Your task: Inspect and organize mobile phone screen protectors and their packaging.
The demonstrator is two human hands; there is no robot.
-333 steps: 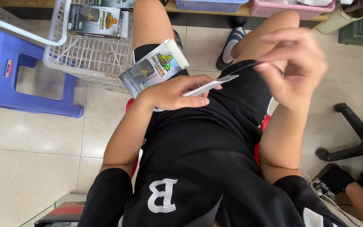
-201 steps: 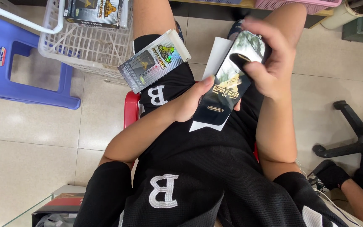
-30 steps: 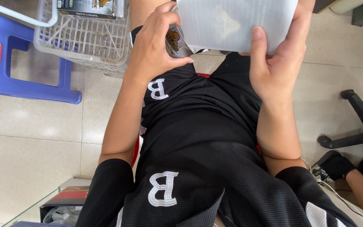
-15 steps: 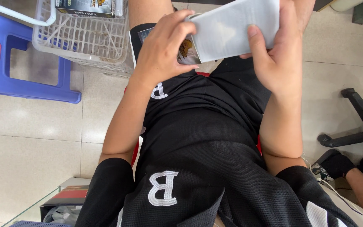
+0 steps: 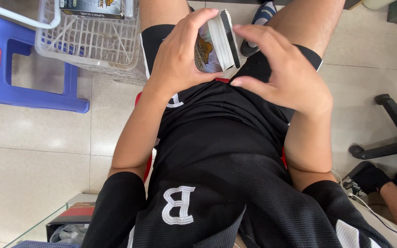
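Up near the top of the view, the left hand (image 5: 180, 50) is wrapped around a small flat box (image 5: 214, 43), thumb on the near side and fingers curled over its far edge, so the grip is closed on it. That box is held on edge above the lap: a glossy printed face with a golden-brown picture turns toward the left palm, while the edge facing out is white with a thin black border, smooth like coated card. Just beside it, the right hand (image 5: 283, 73) hovers with its fingers spread and loosely bent, fingertips (image 5: 240, 30) close to the box's white edge; whether they touch it cannot be told, and this hand holds nothing. Below both hands lie black shorts (image 5: 217, 105) of soft matte cloth and a black mesh jersey (image 5: 217, 193) with a large white letter. To the left, a white plastic basket (image 5: 93, 43) with a grid wall holds another dark printed box (image 5: 93, 7) at its far rim. Beside the basket stands a blue plastic stool (image 5: 19, 87) on pale, shiny floor tiles (image 5: 33, 160). At the right edge are the black legs of an office chair (image 5: 391, 133).
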